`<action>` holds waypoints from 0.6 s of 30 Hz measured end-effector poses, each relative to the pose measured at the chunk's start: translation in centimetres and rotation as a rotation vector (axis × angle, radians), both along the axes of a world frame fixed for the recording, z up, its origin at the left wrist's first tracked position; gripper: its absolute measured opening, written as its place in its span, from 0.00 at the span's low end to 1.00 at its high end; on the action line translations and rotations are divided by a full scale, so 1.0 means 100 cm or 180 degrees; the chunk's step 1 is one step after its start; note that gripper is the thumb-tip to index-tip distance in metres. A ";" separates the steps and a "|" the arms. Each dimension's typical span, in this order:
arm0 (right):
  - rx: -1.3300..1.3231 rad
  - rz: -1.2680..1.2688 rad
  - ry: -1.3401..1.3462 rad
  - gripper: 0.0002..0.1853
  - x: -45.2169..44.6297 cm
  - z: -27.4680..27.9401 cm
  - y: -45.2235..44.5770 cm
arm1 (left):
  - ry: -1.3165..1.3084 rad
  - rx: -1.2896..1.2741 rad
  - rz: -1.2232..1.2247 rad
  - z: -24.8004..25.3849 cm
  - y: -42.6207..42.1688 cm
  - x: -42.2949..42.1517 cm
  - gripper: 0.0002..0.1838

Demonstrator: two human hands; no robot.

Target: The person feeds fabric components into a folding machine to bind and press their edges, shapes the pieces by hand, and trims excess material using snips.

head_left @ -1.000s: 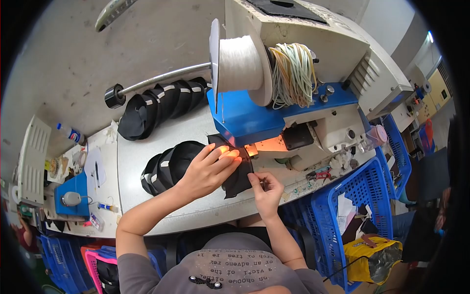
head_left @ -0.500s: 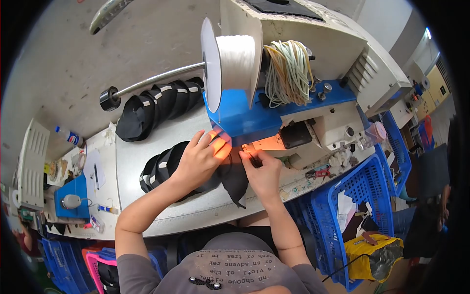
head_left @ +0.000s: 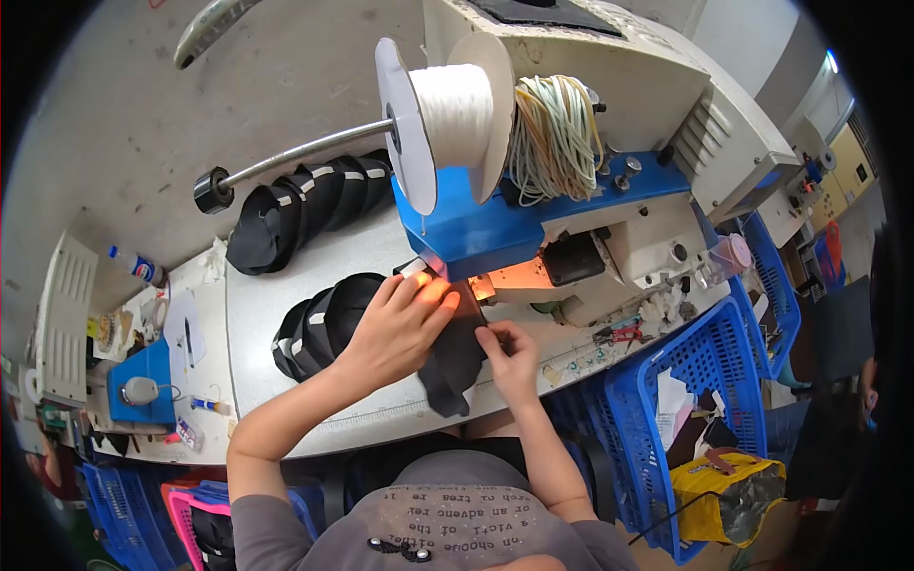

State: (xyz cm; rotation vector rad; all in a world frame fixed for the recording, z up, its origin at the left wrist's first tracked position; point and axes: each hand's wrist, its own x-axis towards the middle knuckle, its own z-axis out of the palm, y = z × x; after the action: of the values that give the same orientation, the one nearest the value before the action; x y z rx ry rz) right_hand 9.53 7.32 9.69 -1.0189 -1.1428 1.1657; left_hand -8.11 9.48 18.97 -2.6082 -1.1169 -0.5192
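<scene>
A black fabric piece (head_left: 453,369) lies below the blue head of a machine (head_left: 476,238), its lower end hanging towards the table's front edge. On top of its upper part, under the lit machine head, my left hand (head_left: 402,322) presses with fingers laid flat and close together. My right hand (head_left: 511,360) pinches the piece's right edge between thumb and fingers. Beside my left wrist sits a stack of curved black pieces (head_left: 328,314) with pale strips. What lies under my left fingertips is hidden.
A spool of white cord (head_left: 451,114) and a looped bundle of cords (head_left: 557,138) hang above the machine. More black pieces (head_left: 305,209) lie at the back. Right of me stands a blue basket (head_left: 657,457), with a yellow bag (head_left: 728,500) at its front; red-handled snips (head_left: 624,334) lie nearby.
My right hand has moved down and away from the lit area, along the fabric edge. My left hand has flattened on the fabric and shifted slightly right. The spool has tilted.
</scene>
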 end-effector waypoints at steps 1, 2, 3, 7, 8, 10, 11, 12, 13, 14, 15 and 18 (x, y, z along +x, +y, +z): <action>0.0138 -0.0111 -0.0230 0.08 0.003 0.009 -0.004 | -0.0047 0.0099 -0.0042 -0.004 -0.001 0.000 0.25; 0.0190 -0.0207 -0.0382 0.08 0.003 0.023 -0.006 | -0.0072 0.0111 -0.0042 -0.009 0.000 -0.002 0.24; 0.0203 -0.0227 -0.0492 0.08 0.003 0.025 -0.007 | -0.0089 0.0107 -0.0037 -0.010 -0.001 -0.001 0.24; 0.0388 -0.0501 -0.0819 0.07 0.000 0.033 -0.007 | -0.0079 0.0135 -0.0012 -0.008 0.002 -0.002 0.23; 0.0460 -0.0606 -0.0871 0.07 -0.002 0.035 -0.006 | -0.0056 0.0143 0.0005 -0.007 0.002 -0.002 0.22; 0.0733 -0.0778 -0.1106 0.06 -0.005 0.036 -0.001 | 0.0044 -0.0016 0.0124 -0.002 0.004 -0.002 0.23; 0.0875 -0.0874 -0.1227 0.06 -0.005 0.038 0.002 | 0.0091 -0.0089 0.0174 0.001 0.005 -0.001 0.23; 0.0807 -0.0867 -0.1256 0.06 -0.006 0.042 0.004 | 0.0174 -0.0105 0.0205 0.003 0.007 -0.003 0.24; 0.0740 -0.0859 -0.1287 0.05 -0.007 0.047 0.005 | 0.0249 -0.0161 0.0240 0.002 0.008 -0.004 0.21; 0.0675 -0.0852 -0.1314 0.06 -0.009 0.050 0.007 | 0.0328 -0.0213 0.0276 0.002 0.011 -0.006 0.18; 0.0699 -0.0901 -0.1404 0.06 -0.011 0.050 0.011 | 0.0407 -0.0266 0.0314 0.001 0.013 -0.007 0.16; 0.0824 -0.1027 -0.1991 0.09 -0.015 0.053 0.027 | 0.0519 -0.0023 0.0292 -0.005 0.022 -0.011 0.15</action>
State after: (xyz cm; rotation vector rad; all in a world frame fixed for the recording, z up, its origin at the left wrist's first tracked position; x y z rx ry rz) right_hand 7.99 9.98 14.98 -1.3458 -1.4946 0.4278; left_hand -9.19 11.70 18.50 -2.5381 -1.1791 -0.2777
